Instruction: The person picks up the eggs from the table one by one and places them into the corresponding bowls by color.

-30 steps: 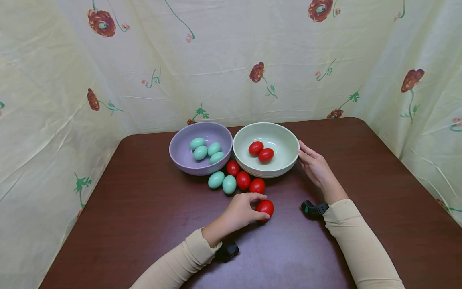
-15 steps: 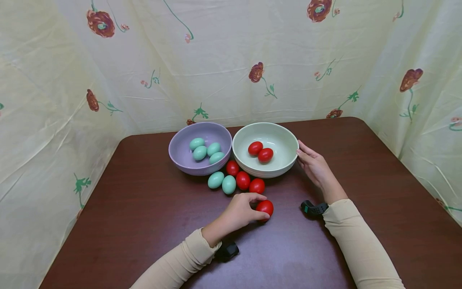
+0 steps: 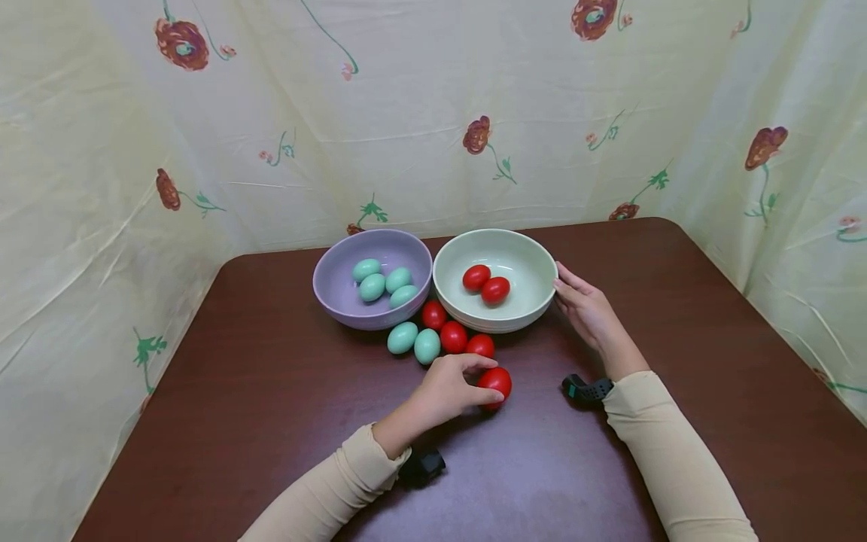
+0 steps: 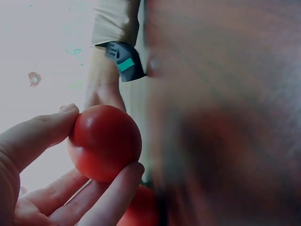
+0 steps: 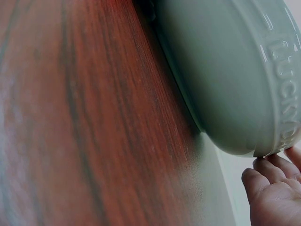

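My left hand [image 3: 443, 390] pinches a red egg [image 3: 496, 385] between thumb and fingers, in front of the bowls. Close up in the left wrist view, the red egg [image 4: 104, 141] looks smooth and glossy. My right hand [image 3: 596, 320] touches the outer right side of the pale green bowl [image 3: 497, 325], its fingers mostly straight. Fingertips meet the bowl wall [image 5: 225, 80] below raised lettering in the right wrist view. Two red eggs [image 3: 496, 290] lie in that bowl. To its left, a purple bowl [image 3: 332, 290] holds several mint-green eggs [image 3: 372, 287].
Before the bowls lie two mint-green eggs [image 3: 403, 338] and three red eggs [image 3: 453, 336], close together. The dark brown table [image 3: 271, 361] has a flowered curtain [image 3: 406, 113] behind it. Both wrists wear black straps [image 3: 588, 391].
My left hand has shifted slightly toward the bowls and lifted a little with the red egg. The right hand keeps its place on the pale green bowl. The head view has turned slightly.
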Available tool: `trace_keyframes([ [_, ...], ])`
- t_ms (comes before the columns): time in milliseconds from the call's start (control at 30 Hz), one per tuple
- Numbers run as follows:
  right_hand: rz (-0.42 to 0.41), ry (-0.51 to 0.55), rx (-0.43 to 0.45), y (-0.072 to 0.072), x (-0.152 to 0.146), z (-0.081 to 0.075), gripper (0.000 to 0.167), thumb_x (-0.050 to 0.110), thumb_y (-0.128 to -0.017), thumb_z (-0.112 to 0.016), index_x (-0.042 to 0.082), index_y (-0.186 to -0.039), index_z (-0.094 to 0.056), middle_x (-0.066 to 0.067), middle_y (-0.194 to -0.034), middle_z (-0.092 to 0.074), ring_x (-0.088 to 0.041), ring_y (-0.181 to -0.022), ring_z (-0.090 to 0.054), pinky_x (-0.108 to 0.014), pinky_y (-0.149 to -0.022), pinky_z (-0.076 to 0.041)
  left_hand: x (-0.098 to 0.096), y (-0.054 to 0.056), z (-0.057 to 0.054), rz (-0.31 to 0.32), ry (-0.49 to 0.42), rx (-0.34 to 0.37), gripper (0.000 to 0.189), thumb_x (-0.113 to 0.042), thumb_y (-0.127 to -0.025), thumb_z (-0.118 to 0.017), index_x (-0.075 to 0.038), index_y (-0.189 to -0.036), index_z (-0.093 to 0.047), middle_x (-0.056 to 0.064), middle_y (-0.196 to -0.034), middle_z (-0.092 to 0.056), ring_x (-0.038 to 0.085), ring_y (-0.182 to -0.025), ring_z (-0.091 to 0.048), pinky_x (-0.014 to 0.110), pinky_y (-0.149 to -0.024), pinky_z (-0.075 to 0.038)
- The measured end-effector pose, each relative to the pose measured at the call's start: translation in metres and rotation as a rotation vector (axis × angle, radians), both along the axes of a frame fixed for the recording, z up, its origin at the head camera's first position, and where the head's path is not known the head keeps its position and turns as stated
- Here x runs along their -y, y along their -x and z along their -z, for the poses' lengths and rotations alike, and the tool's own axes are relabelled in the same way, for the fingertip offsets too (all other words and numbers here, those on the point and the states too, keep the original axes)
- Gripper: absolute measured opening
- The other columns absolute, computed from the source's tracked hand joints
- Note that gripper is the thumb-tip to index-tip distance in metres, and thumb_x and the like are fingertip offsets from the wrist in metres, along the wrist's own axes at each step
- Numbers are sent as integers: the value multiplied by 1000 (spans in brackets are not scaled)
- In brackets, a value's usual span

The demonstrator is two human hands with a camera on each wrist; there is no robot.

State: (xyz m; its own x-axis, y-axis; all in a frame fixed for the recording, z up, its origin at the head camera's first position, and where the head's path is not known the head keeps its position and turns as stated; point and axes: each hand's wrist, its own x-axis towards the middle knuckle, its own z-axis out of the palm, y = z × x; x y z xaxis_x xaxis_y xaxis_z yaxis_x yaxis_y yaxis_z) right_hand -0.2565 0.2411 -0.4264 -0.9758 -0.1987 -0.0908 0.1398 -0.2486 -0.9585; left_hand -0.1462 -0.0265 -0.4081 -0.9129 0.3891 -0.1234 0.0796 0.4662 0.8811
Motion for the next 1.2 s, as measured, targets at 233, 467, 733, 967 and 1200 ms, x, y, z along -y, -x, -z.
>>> trace_keyframes([
  [233,-1,-14,2,0,0,0,66,20,-104,-51,8,-158,-15,-4,-167,-9,-19,-154,-13,-37,-125,-11,5,10,-16,17,16,-46,46,-25,-82,-81,-11,-124,-70,4,-118,-72,19,-107,-65,30,-90,-54],
  [467,-7,-18,1,1,-1,0,65,20,-104,-50,8,-158,-15,-4,-167,-9,-19,-154,-13,-37,-124,-12,8,22,-41,-28,40,-83,45,-26,-82,-82,-14,-124,-70,4,-117,-73,21,-106,-63,28,-83,-55],
  [733,-3,-21,8,-1,-1,1,66,20,-104,-52,8,-158,-16,-4,-167,-9,-19,-154,-14,-38,-124,-12,7,43,-66,-75,19,-97,46,-24,-83,-81,-14,-126,-69,7,-113,-74,21,-91,-72,26,-75,-56],
  [967,6,-39,9,-2,-1,1,65,22,-103,-52,9,-158,-18,-4,-167,-10,-20,-153,-15,-37,-123,-14,9,58,-79,-122,73,-153,47,-26,-84,-79,-15,-128,-68,4,-122,-71,25,-120,-60,36,-97,-53],
  [1200,4,-35,8,-1,-3,0,65,21,-104,-52,9,-158,-17,-4,-167,-11,-20,-154,-16,-37,-124,-14,7,73,-87,-170,31,-148,44,-23,-85,-79,-13,-127,-69,6,-123,-71,24,-122,-60,35,-99,-52],
])
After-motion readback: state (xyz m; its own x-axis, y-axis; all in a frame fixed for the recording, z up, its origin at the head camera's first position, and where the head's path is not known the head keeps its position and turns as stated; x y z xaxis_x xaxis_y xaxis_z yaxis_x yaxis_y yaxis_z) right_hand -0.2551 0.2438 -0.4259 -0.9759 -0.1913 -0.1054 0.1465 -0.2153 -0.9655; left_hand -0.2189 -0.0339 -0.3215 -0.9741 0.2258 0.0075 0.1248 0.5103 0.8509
